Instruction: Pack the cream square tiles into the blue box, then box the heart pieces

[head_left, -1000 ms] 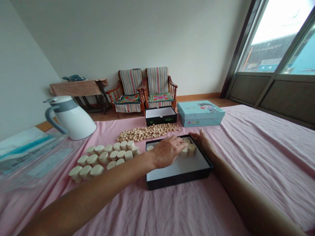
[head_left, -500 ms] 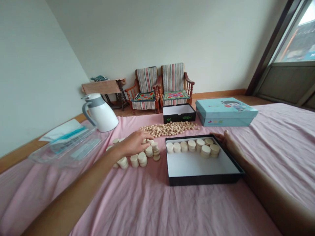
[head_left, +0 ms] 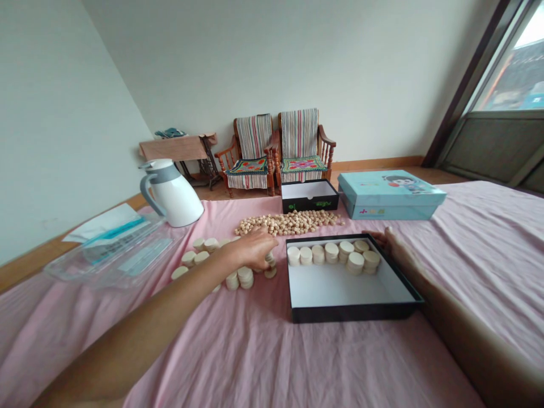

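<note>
My left hand (head_left: 258,248) reaches down over the right end of a group of pale wooden discs (head_left: 245,277) piled in short stacks. Its fingers close around a stack of discs (head_left: 271,263), partly hidden by the hand. To the right lies a shallow black box (head_left: 352,313) with a white inside. Several stacks of the same discs (head_left: 331,253) stand along its far side. My right hand (head_left: 395,247) holds the box at its far right corner, thumb up and fingers behind the rim.
Behind the discs spreads a heap of small tan wooden pieces (head_left: 297,222). Beyond are a smaller black box (head_left: 309,202) and a light blue box (head_left: 391,195). A white jug (head_left: 176,198) and clear plastic packaging (head_left: 127,249) lie left on the pink cloth (head_left: 255,351).
My left hand has moved right and slightly nearer, from behind the stacks onto the stack at the right end. My right hand and the box stay in place.
</note>
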`<state>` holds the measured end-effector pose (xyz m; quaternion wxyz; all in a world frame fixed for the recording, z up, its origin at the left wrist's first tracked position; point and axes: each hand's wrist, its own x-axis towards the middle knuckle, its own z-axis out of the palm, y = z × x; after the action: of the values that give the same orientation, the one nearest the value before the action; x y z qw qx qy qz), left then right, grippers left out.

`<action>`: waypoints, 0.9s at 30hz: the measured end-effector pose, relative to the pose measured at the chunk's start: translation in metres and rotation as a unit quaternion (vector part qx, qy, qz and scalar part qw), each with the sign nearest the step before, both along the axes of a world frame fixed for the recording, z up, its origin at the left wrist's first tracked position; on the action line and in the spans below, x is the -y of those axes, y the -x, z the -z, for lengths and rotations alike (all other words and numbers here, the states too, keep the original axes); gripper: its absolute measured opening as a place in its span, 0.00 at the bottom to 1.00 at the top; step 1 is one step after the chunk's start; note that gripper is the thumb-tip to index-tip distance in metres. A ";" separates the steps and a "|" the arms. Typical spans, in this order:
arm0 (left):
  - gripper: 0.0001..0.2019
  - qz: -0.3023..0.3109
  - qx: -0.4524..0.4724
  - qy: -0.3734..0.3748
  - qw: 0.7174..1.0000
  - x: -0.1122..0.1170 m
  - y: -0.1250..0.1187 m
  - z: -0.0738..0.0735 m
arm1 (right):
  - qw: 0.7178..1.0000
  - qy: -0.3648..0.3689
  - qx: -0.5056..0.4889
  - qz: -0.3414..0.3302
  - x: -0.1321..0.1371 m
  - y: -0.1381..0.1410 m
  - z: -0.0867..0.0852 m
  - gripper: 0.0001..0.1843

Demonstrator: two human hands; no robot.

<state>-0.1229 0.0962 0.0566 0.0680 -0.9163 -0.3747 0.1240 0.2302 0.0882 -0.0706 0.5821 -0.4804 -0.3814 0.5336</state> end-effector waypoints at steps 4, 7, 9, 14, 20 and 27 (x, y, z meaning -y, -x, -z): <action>0.08 0.006 -0.031 0.009 0.999 -0.004 -0.003 0.003 | 0.998 0.051 -0.041 0.013 0.000 0.002 -0.003 0.23; 0.07 0.006 -0.043 0.008 0.999 -0.007 -0.004 0.005 | 0.999 0.046 -0.023 0.015 0.000 0.002 -0.002 0.23; 0.05 0.007 -0.046 0.006 0.999 -0.008 -0.004 0.006 | 0.999 0.039 -0.006 0.013 -0.001 0.001 0.000 0.24; 0.01 0.027 -0.042 0.011 0.999 -0.010 -0.005 0.005 | 0.999 0.022 0.027 -0.004 -0.002 -0.002 0.004 0.24; 0.05 0.054 -0.026 0.022 0.998 -0.013 -0.004 0.009 | 0.997 0.004 0.081 0.012 -0.002 -0.002 0.002 0.21; 0.04 0.061 -0.014 0.031 0.998 -0.011 -0.004 0.011 | 0.995 0.011 0.104 -0.007 0.001 -0.002 -0.001 0.23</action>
<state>-0.1194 0.1074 0.0461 0.0523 -0.9371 -0.3135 0.1445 0.2318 0.0871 -0.0700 0.5305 -0.5370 -0.4372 0.4889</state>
